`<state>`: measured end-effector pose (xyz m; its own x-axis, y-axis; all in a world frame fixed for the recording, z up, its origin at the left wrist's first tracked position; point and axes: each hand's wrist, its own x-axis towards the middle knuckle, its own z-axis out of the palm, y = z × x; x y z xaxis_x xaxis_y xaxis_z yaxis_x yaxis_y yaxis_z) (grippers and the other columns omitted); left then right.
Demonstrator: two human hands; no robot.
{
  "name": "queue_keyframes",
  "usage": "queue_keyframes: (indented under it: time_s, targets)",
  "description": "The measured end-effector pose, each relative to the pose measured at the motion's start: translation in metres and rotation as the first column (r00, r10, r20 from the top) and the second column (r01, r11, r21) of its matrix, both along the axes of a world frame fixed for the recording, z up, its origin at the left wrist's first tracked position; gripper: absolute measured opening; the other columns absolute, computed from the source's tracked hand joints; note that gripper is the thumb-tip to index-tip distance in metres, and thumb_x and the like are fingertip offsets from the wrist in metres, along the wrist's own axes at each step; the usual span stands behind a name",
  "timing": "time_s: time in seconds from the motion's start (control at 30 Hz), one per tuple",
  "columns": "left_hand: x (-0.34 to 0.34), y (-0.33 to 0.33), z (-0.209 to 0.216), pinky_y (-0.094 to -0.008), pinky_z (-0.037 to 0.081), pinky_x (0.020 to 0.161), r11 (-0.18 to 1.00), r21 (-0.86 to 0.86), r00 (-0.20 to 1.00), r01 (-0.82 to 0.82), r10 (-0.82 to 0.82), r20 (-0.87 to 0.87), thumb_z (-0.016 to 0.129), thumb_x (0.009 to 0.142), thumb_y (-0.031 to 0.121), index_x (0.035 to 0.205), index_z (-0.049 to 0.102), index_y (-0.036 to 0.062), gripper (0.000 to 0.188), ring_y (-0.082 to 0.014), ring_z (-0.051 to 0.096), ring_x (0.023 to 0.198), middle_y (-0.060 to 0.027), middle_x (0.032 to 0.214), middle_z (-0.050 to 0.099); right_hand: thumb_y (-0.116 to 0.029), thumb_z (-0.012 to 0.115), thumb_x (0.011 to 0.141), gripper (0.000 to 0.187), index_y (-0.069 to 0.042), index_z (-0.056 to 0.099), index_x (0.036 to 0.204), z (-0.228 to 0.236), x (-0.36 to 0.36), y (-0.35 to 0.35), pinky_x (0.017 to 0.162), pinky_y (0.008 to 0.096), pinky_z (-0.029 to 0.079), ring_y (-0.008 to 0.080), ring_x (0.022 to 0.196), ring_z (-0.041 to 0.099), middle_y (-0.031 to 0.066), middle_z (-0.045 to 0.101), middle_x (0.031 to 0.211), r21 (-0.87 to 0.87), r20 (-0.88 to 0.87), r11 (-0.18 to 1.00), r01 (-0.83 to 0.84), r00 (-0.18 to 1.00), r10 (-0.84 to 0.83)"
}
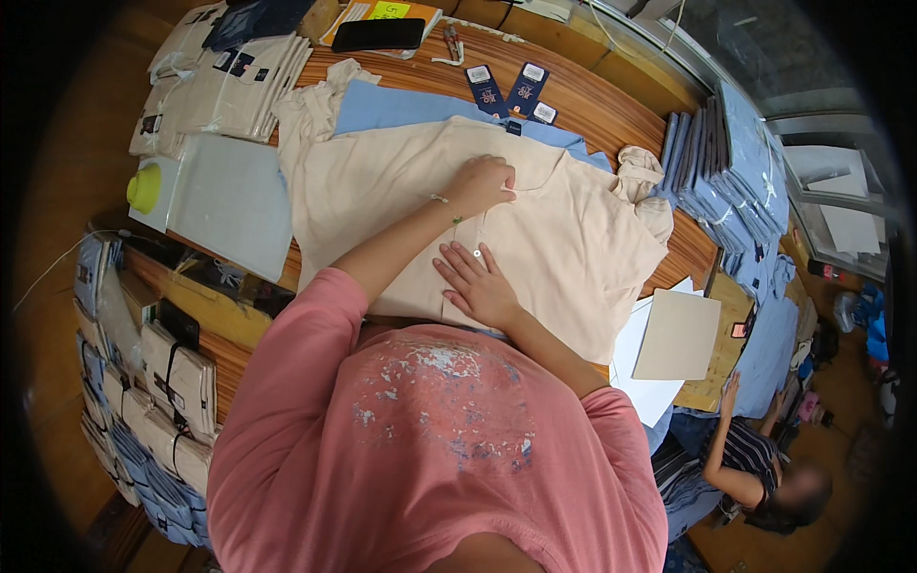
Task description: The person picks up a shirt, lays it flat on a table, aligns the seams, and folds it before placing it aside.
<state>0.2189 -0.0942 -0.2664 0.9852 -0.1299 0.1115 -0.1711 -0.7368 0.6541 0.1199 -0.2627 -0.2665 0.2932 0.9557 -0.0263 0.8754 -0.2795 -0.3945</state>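
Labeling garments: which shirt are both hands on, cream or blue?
The cream shirt spread on top: left hand near its collar, right hand flat on its placket. The blue shirt lies underneath, untouched.
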Motion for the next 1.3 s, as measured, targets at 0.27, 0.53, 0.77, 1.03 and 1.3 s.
queue_keyframes:
  time_s: [0.27,0.53,0.77,1.03,1.3]
  targets:
    - [-0.002,0.007,-0.012,-0.0381,0.039,0.074,0.978,-0.076,0.980,-0.193,0.195,0.027,0.070,0.072,0.024,0.071,0.062,0.0109,0.015,-0.0218,0.054,0.080,-0.0005,0.072,0.060,-0.038,0.040,0.094,0.052,-0.014,0.034,0.140,0.003,0.000,0.002,0.110,0.0537,0.012,0.0232,0.139,0.020,0.0078,0.026,0.149,-0.027,0.008,1.000,-0.007,1.000,0.007]
    - [0.000,-0.007,-0.007,-0.0413,0.034,0.078,0.974,0.020,0.974,-0.228,0.228,0.003,0.073,0.070,0.035,0.071,0.063,0.0153,0.021,-0.0218,0.051,0.089,0.0028,0.080,0.061,-0.038,0.040,0.094,0.053,-0.015,0.032,0.141,0.001,-0.001,0.000,0.110,0.0544,0.012,0.0232,0.139,0.020,0.0078,0.025,0.149,-0.033,0.040,0.999,-0.007,0.999,0.008]
    - [-0.002,-0.019,-0.015,-0.0395,0.031,0.080,0.934,-0.035,0.927,-0.357,0.358,0.113,0.071,0.073,0.034,0.069,0.064,0.0167,0.019,-0.0213,0.050,0.091,0.0033,0.081,0.059,-0.038,0.040,0.093,0.053,-0.014,0.033,0.140,0.001,0.000,0.001,0.110,0.0547,0.012,0.0238,0.138,0.021,0.0089,0.025,0.149,-0.038,0.044,0.999,-0.012,0.999,0.013]
    - [-0.008,0.023,-0.002,-0.0400,0.035,0.085,0.904,-0.324,0.945,-0.280,0.320,0.075,0.066,0.079,0.028,0.078,0.064,0.0098,0.018,-0.0219,0.051,0.093,-0.0024,0.086,0.061,-0.029,0.051,0.089,0.044,-0.010,0.048,0.128,0.014,0.010,0.004,0.106,0.0486,0.024,0.0264,0.128,0.036,0.0114,0.043,0.135,0.202,-0.137,0.977,0.071,0.990,-0.043]
    - [-0.036,0.055,-0.001,-0.0397,0.032,0.090,0.985,0.076,0.986,-0.156,0.150,0.077,0.068,0.077,0.027,0.086,0.065,0.0136,0.016,-0.0215,0.047,0.101,-0.0002,0.098,0.058,-0.010,0.065,0.076,0.010,-0.007,0.065,0.086,0.018,0.120,0.025,0.075,0.0399,0.041,0.0282,0.083,0.055,0.0077,0.062,0.088,0.328,-0.238,0.752,0.571,0.821,-0.520]
